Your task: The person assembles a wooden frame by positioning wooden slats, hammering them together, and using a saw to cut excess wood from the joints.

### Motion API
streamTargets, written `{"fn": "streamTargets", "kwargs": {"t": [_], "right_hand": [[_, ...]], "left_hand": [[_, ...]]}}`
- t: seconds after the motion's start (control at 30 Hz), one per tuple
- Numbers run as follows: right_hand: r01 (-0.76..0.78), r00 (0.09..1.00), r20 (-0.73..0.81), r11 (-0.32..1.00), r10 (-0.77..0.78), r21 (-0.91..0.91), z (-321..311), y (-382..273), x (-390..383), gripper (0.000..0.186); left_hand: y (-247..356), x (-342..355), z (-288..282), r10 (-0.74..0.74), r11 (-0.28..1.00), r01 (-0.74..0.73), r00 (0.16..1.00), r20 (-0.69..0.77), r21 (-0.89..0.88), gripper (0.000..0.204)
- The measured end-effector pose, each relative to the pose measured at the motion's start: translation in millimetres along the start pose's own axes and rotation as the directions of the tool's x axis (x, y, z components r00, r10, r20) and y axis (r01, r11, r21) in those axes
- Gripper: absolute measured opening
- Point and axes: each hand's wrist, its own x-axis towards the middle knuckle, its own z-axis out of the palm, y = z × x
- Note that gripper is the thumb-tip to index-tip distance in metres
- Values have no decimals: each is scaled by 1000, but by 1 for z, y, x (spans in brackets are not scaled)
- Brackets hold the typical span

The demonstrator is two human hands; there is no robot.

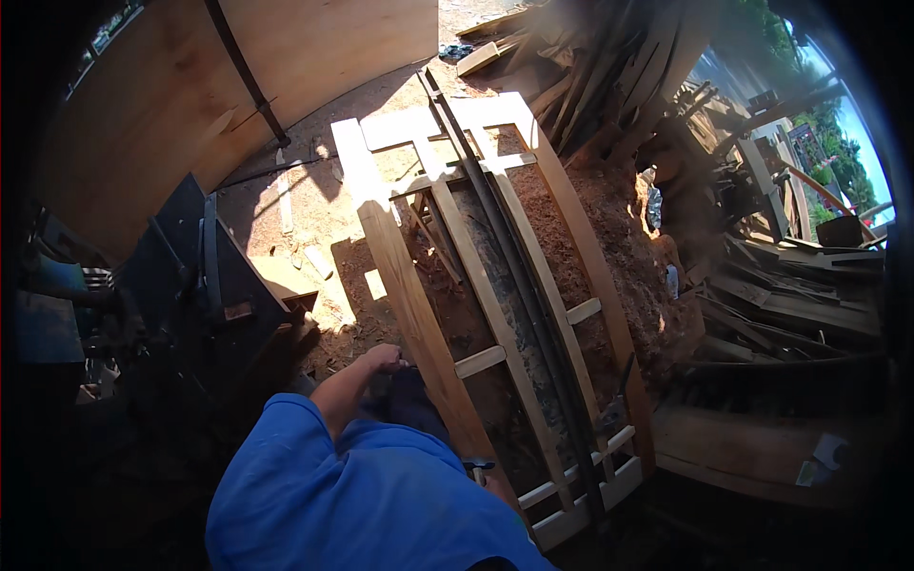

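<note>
A large wooden door frame (pixel 392 252) with long stiles and short crosspieces lies in front of me. Along its middle runs a long dark metal bar (pixel 519 252), which looks like a bar clamp. My left hand (pixel 386 359) is closed beside the frame's left stile; what it holds, if anything, is hidden. Lower down, mostly covered by my blue shirt, my right hand (pixel 496 487) is by the same stile. Next to it shows a hammer (pixel 478 465) with a dark head and a short bit of pale handle; the fingers are mostly hidden.
Wood shavings (pixel 619 228) cover the ground beneath and right of the frame. A dark machine table (pixel 205 276) stands at left, below a big plywood sheet (pixel 324 52). Scrap boards (pixel 800 305) are heaped at right. A dark tool (pixel 617 404) rests near the right stile.
</note>
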Motion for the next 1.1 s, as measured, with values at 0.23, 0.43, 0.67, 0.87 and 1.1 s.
{"fn": "streamTargets", "kwargs": {"t": [0.23,0.43,0.67,0.87,1.1], "right_hand": [[-109,994,27,978,106,175,-49,-48,50,37],[-97,995,31,977,92,190,-111,-115,95,36],[-156,988,24,982,155,106,-167,-211,142,34],[-197,976,92,980,196,3,-192,-288,203,47],[-101,968,208,976,142,-195,-226,-454,235,57]], "left_hand": [[-21,-33,-83,-155,984,146,984,-87,-105,51],[-89,-43,-100,-459,888,448,864,-206,-99,48],[-91,-3,-134,-457,889,443,879,-140,-118,49],[-129,-46,-150,-348,905,179,834,428,386,42],[-124,-124,-160,-167,965,36,847,504,259,44]]}}
